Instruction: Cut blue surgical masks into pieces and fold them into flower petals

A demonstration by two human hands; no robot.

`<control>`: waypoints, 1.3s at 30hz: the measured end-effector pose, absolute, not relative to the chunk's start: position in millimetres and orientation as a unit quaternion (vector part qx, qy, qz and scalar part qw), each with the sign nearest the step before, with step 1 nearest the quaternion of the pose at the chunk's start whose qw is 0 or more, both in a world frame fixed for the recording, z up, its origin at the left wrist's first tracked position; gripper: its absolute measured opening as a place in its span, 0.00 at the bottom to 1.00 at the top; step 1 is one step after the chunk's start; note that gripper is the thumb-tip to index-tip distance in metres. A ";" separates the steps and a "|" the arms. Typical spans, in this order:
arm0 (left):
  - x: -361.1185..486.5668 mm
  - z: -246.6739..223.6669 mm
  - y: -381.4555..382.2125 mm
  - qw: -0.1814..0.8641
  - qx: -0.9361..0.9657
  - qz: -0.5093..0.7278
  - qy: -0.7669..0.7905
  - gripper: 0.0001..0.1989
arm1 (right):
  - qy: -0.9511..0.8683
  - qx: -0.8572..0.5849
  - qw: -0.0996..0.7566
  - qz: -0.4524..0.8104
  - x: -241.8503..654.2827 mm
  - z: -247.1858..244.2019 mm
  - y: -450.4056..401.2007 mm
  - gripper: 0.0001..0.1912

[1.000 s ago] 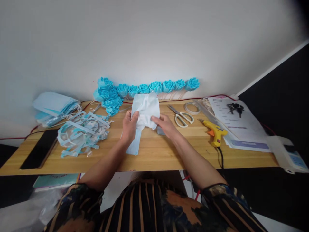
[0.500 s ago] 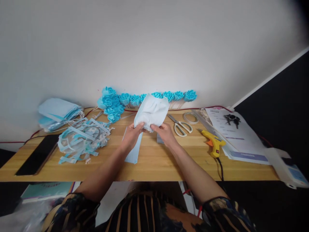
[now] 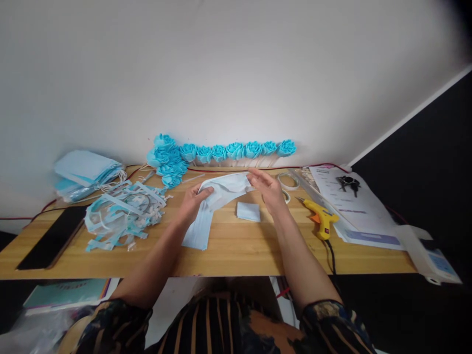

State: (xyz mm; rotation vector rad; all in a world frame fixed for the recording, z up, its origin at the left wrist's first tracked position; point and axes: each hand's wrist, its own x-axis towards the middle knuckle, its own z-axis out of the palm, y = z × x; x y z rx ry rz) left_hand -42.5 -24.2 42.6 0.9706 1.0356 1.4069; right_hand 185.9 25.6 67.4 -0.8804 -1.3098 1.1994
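A pale blue face mask sheet is stretched between my two hands above the table, its edge curled over. My left hand pinches the sheet's left end, thumb on top. At the other end, my right hand grips the sheet's right corner between thumb and fingers. Under the left hand lies a flat, pleated blue mask piece, partly covered by the held sheet. A small folded blue square rests on the wood to its right. Scissors are mostly hidden behind my right hand, one handle loop showing.
Blue fabric flowers line the wall, with more heaped at left. Cut strips, stacked masks and a phone lie left. Rightward are a tape roll, yellow glue gun, papers and keys.
The sheet has gone from held up, facing me, to lower and stretched sideways. My hands have moved apart, the right one to the right over the scissors. The folded square shows fully now.
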 end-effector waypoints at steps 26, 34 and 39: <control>-36.9 38.7 -17.2 0.452 0.379 0.653 0.474 0.25 | -0.650 -0.545 0.510 0.144 173.3 45.9 27.7 0.25; -43.4 38.9 -17.3 0.426 0.398 0.660 0.474 0.21 | -0.658 -0.532 0.512 0.146 179.6 50.6 30.1 0.28; -43.4 32.8 -15.4 0.442 0.405 0.646 0.473 0.22 | -0.646 -0.535 0.526 0.140 179.7 49.5 31.5 0.29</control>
